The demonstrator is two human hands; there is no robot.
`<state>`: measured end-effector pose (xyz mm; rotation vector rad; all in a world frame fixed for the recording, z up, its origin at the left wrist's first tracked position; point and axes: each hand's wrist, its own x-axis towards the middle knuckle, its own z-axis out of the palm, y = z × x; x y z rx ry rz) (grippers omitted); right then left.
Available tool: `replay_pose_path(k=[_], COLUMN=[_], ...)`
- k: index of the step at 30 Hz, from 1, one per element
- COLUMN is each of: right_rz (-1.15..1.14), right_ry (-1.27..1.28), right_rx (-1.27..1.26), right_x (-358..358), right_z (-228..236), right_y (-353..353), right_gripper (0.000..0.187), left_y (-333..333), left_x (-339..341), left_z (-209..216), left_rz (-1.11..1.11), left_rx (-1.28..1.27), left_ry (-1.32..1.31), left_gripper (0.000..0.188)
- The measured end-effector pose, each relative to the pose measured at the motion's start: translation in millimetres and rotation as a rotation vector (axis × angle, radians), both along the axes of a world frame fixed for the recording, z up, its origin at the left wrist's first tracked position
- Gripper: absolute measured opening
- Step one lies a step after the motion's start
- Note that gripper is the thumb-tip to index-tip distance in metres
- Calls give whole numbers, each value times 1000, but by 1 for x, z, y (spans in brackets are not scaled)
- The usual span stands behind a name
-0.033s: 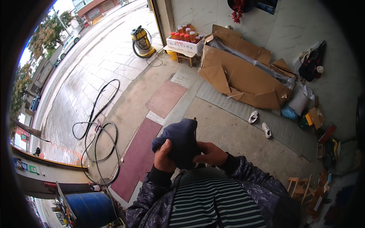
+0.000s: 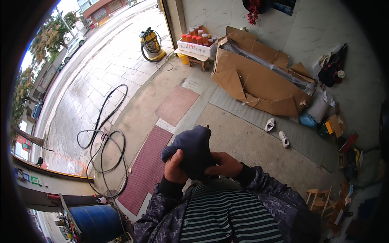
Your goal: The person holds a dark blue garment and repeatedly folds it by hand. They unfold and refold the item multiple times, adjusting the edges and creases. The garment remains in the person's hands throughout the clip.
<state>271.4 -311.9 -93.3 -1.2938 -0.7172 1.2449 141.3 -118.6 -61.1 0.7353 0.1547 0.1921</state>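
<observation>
far left: blue drum (image 2: 95,222) at the lower edge, black hose (image 2: 103,150) looped on the wet pavement above it. red mat (image 2: 148,168) lies between the hose and the person, a second paler mat (image 2: 177,104) further up. yellow vacuum (image 2: 152,44) stands at the top, near the doorway.

centre: left hand (image 2: 175,168) is closed around the lower left side of a dark blue cloth bundle (image 2: 194,152), thumb over the fabric. the bundle is held up in front of the chest, above the striped shirt (image 2: 229,214), off the floor. right hand (image 2: 225,165) presses against the bundle's right side, fingers curled onto it; both hands touch it from opposite sides. cannot tell what, if anything, is inside the cloth.

right: white crate of orange-capped bottles (image 2: 197,44) sits on a small stool by the wall. flattened cardboard boxes (image 2: 259,79) lean and lie beside it. two white shoes (image 2: 276,131) lie apart on the grey mat below the cardboard. far right: bags and mixed clutter (image 2: 336,121) along the wall, small wooden stool (image 2: 320,200) near the lower right.
</observation>
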Motion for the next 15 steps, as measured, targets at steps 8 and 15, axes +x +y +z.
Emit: replay_pose_path(k=[8,15], right_rz=[-159,-337], right_ry=[74,164], right_rx=[329,405], right_x=[-16,-9], right_z=[30,33], right_y=[-9,-15], right_gripper=[49,43], left_y=[-1,-19], left_x=[-2,-1], left_z=[-19,-18], left_rz=[-140,-400], left_rx=[305,568], left_ry=[13,-81], left_gripper=[105,103])
